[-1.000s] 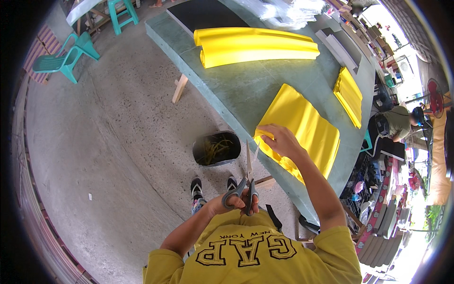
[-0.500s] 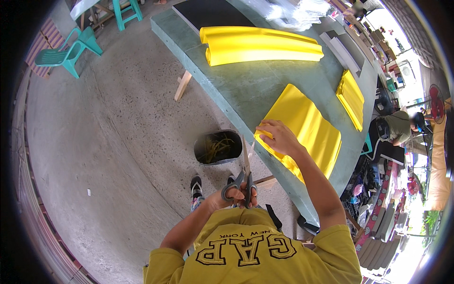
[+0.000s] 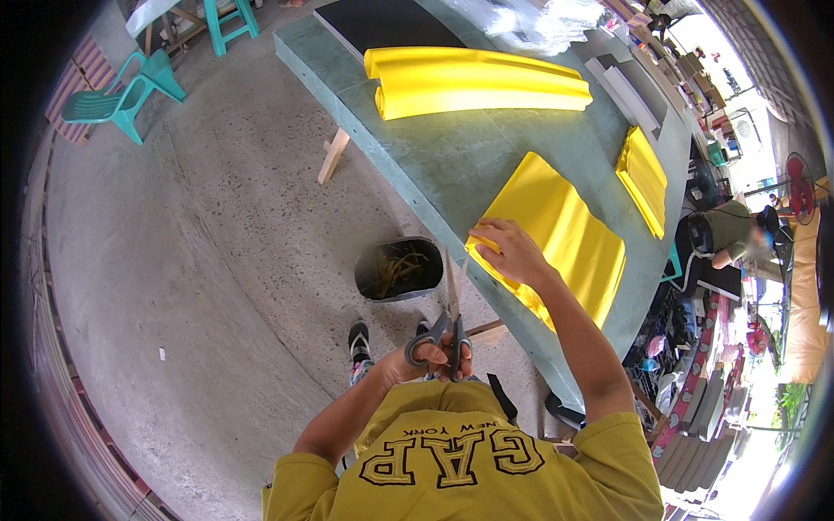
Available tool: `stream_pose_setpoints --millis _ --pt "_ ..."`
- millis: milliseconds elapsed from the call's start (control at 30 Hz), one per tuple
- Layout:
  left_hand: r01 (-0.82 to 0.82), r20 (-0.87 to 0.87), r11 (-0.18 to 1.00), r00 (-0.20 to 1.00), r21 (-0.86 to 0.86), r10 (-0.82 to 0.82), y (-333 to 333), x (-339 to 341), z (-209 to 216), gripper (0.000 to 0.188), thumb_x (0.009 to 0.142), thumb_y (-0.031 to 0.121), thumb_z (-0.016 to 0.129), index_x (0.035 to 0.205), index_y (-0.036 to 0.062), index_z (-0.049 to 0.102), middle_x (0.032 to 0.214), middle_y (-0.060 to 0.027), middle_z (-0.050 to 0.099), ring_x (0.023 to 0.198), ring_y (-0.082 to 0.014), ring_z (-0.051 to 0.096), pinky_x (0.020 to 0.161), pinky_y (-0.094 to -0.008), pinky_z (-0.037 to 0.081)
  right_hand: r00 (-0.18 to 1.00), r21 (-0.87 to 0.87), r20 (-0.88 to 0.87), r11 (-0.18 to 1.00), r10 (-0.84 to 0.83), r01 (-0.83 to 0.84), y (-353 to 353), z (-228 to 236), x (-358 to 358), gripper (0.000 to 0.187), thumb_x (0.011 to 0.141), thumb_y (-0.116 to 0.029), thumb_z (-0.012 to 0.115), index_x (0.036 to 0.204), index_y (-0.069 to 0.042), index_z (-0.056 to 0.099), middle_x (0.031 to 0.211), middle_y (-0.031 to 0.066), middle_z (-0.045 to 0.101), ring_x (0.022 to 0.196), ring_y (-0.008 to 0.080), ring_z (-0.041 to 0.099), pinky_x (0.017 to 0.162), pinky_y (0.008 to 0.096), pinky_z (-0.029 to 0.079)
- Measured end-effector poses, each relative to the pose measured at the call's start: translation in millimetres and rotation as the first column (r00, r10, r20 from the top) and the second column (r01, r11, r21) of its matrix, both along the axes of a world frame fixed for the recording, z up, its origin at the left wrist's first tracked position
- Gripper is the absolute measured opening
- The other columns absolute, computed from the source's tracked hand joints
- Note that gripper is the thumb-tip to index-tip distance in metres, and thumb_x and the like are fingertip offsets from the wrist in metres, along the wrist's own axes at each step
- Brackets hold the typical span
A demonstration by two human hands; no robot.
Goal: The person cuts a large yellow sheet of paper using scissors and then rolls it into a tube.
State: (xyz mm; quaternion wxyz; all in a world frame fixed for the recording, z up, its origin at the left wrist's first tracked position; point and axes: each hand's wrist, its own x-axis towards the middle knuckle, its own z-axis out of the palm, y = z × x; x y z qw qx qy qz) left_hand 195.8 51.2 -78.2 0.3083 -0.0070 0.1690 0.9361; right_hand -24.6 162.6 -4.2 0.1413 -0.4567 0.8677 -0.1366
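Note:
My left hand (image 3: 434, 354) is closed round the grey handles of a pair of scissors (image 3: 453, 308). The blades point away from me and stand slightly apart, close to the table's edge. On the table, a folded yellow sheet (image 3: 560, 234) with a smooth, wavy surface lies in several layers. My right hand (image 3: 514, 252) rests on its near left corner, with thumb and fingers apart and lying on the sheet. The scissor tips are beside that corner; I cannot tell whether they touch it.
On the green table (image 3: 417, 174) lie a yellow roll (image 3: 478, 82), a smaller yellow folded piece (image 3: 641, 182) and a black sheet (image 3: 382, 30). Below the edge stands a dark bin (image 3: 400, 269) holding yellow strips. Green chairs (image 3: 126, 95) stand left; a person (image 3: 730, 230) bends at right.
The whole view has shifted very slightly. Both hands and the scissors stay in place, while the person at the right has moved a little.

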Motion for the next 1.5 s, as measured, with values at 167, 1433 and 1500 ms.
stream_pose_setpoints --millis 167,1433,1500 --pt "-0.009 -0.022 1.0 1.0 -0.015 0.009 0 -3 1 0.045 0.063 0.029 0.067 0.099 0.0049 0.055 0.09 -0.0108 0.063 0.077 -0.0149 0.061 0.06 -0.0222 0.044 1.0 -0.007 0.004 1.0 -0.002 0.002 -1 0 1 0.03 0.082 -0.026 0.054 0.108 -0.011 0.06 0.12 0.0127 0.051 0.109 0.0314 0.048 0.094 0.0394 0.037" --pt "-0.04 -0.016 0.999 0.999 -0.006 0.04 8 -17 -5 0.041 0.068 0.026 0.062 0.103 0.0037 0.055 0.093 -0.0131 0.062 0.079 -0.0166 0.059 0.061 -0.0239 0.046 0.999 -0.183 -0.027 0.983 -0.032 0.026 9 -17 10 0.025 0.083 -0.016 0.056 0.104 -0.004 0.06 0.115 0.0149 0.056 0.11 0.0322 0.049 0.093 0.0379 0.041" --pt "-0.028 -0.069 0.999 0.997 0.019 0.029 7 -24 -7 0.036 0.073 0.025 0.058 0.103 0.0055 0.053 0.094 -0.0107 0.061 0.082 -0.0156 0.058 0.062 -0.0232 0.044 0.999 -0.179 -0.041 0.983 -0.033 0.026 12 -19 11 0.025 0.083 -0.016 0.056 0.105 -0.004 0.06 0.116 0.0148 0.055 0.111 0.0319 0.049 0.093 0.0377 0.04"
